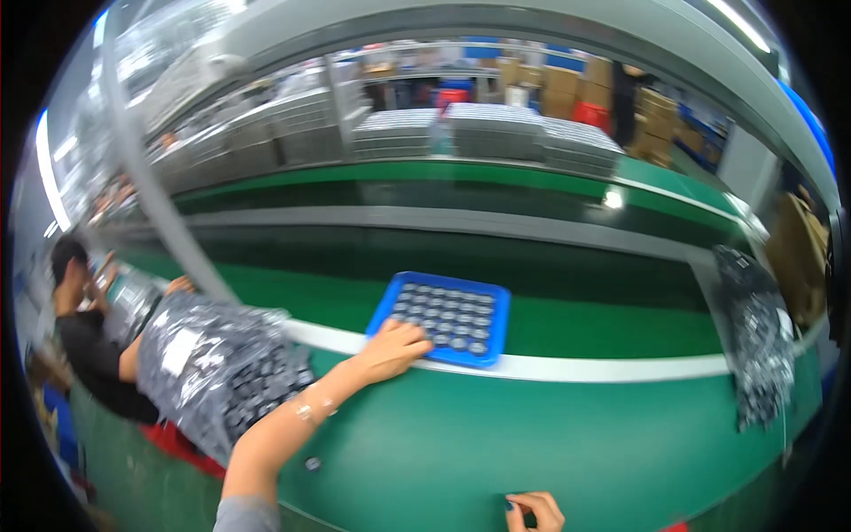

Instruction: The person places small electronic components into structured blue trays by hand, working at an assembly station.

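A blue tray (502, 324) filled with rows of small round dark parts (448, 309) rests across the pale rail beyond the green worktop. My left hand (394, 348) is closed over its near left corner, fingers curled on the rim beside the parts. That hand hides the corner beneath it. Low in the picture, my right hand (535, 512) is held over the worktop's near side with its fingers pinched together. A small dark spot shows at its fingertips; I cannot tell what it is. One loose dark round part (312, 464) lies on the worktop, right of my left upper arm.
A clear plastic bag (191, 363) spilling dark parts lies left of my forearm. Another bag of parts (758, 341) lies at the right. A co-worker (84, 332) sits far left. Past the green conveyor (585, 328) stand grey stacks (496, 133). A slanted post (160, 195) rises at left.
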A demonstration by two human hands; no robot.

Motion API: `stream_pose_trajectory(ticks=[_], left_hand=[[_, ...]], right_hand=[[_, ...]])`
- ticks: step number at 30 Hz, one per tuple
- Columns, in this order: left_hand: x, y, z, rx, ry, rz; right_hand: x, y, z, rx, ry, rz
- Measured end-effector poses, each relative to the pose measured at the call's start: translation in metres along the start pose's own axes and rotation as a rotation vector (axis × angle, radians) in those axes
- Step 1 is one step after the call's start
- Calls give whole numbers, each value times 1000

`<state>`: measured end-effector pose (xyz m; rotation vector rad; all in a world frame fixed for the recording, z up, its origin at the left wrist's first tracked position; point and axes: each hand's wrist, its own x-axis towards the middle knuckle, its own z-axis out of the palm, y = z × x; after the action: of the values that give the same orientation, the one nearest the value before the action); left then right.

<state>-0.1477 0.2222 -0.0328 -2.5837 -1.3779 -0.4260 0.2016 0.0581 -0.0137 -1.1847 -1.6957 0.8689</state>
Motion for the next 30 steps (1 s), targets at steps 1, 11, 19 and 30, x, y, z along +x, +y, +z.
stream_pose_trajectory(ticks=[1,11,19,30], left_hand=[[-1,-2,0,-20,50,43],[9,-5,7,-48,104,40],[10,-22,11,-5,110,-43],[16,-28,5,114,83,-73]], right_hand=[[-1,1,1,-22,9,-15],[-14,2,-10,-159,-84,50],[-17,10,-18,-168,-114,61],[-16,4,-19,-190,-133,86]])
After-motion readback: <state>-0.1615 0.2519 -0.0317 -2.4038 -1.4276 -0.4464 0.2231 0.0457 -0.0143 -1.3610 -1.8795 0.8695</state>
